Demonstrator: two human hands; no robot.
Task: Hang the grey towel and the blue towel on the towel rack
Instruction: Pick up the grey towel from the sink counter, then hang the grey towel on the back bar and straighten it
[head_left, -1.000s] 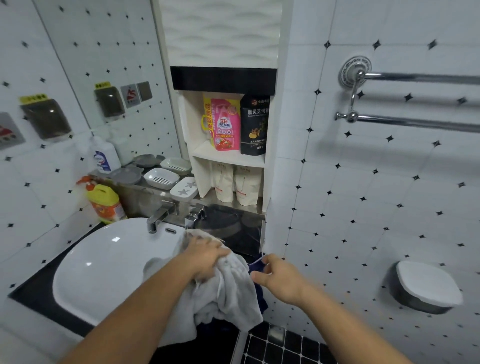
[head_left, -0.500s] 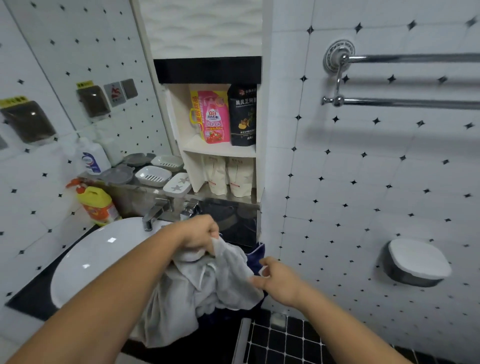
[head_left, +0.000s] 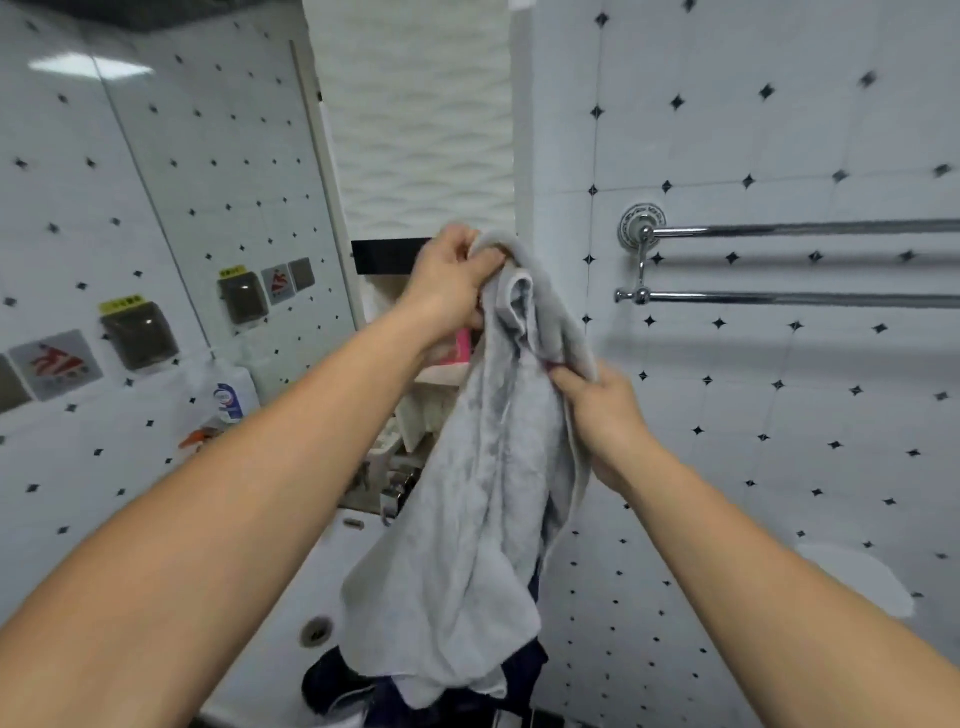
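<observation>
The grey towel (head_left: 478, 519) hangs bunched in the air in the middle of the view. My left hand (head_left: 452, 280) grips its top edge. My right hand (head_left: 597, 410) pinches a fold lower on its right side. Under it the dark blue towel (head_left: 524, 670) lies partly hidden at the sink's right edge. The chrome towel rack (head_left: 779, 299) with two bars is on the tiled wall to the right, bare, a short way from the grey towel.
A white sink (head_left: 291, 597) with a drain and a chrome tap (head_left: 395, 493) lies below. Bottles stand at the left wall. A white shelf niche sits behind my left hand. A white wall dish (head_left: 852, 577) is at the lower right.
Both hands have lifted the grey towel from the sink edge up to chest height. My right hand has taken hold of it. The view has tilted upward.
</observation>
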